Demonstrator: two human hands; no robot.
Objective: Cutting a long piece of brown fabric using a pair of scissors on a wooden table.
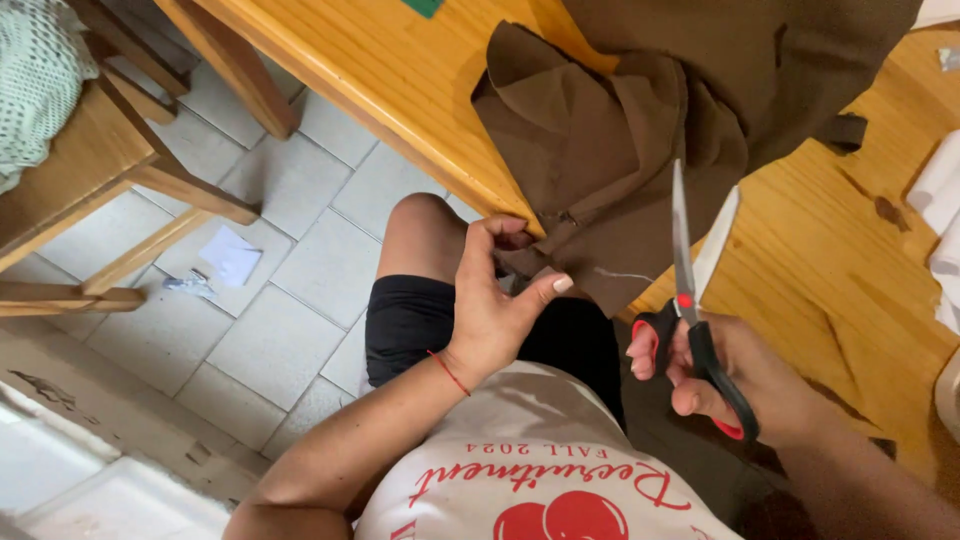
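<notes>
Closest to us, our right hand (pixel 735 375) is closed through the red-and-black handles of the scissors (pixel 690 320), blades parted and pointing away from us, just beside the hanging edge of the brown fabric (pixel 620 150). Our left hand (pixel 500 300) is pinched shut on that same edge, thumb stuck out toward the blades. That thumb is the worry: with the blades this near, a hurried snip could nick it. The cloth hangs slack off the edge of the wooden surface (pixel 400 90), so if our pinch loosens, the edge may droop and the cut could wander. Farther out, the fabric lies bunched in folds on the surface, and we judge a blade could catch a second layer underneath. Beyond, white rolls (pixel 940 190) sit at the right, well apart.
</notes>
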